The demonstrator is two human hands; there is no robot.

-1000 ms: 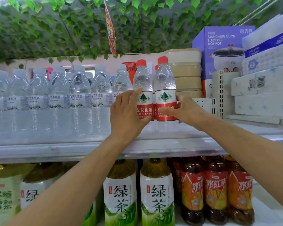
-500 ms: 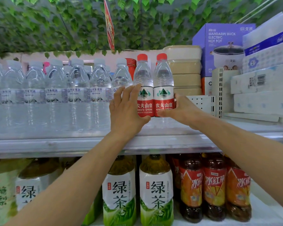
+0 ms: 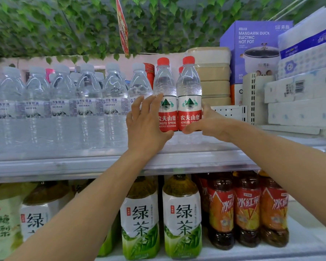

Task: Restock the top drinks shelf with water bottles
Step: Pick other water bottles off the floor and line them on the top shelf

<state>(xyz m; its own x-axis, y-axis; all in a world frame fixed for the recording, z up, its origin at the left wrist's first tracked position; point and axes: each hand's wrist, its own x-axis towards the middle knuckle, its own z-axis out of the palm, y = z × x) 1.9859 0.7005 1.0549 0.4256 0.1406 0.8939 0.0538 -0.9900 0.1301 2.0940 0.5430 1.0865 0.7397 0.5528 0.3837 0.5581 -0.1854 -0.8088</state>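
Two red-capped water bottles with red and white labels stand side by side on the top shelf [image 3: 64, 166]. My left hand [image 3: 145, 125] lies against the left bottle [image 3: 167, 110], fingers straight and spread along its side, thumb touching below the label. My right hand [image 3: 209, 125] holds the right bottle [image 3: 189, 102], with the thumb across the label's lower edge and the fingers hidden behind it. Another red cap [image 3: 180, 69] peeks out behind the pair.
A row of white-capped water bottles [image 3: 64, 110] fills the shelf to the left. Stacked beige containers [image 3: 213, 72], a white perforated divider [image 3: 230, 112], a hot pot box [image 3: 252, 44] and tissue packs [image 3: 299, 102] stand to the right. Green tea bottles [image 3: 181, 213] and red iced tea bottles [image 3: 247, 210] fill the shelf below.
Both red-capped bottles have moved back and down to stand on the shelf. My left hand's fingers have straightened and spread off the left bottle's front.
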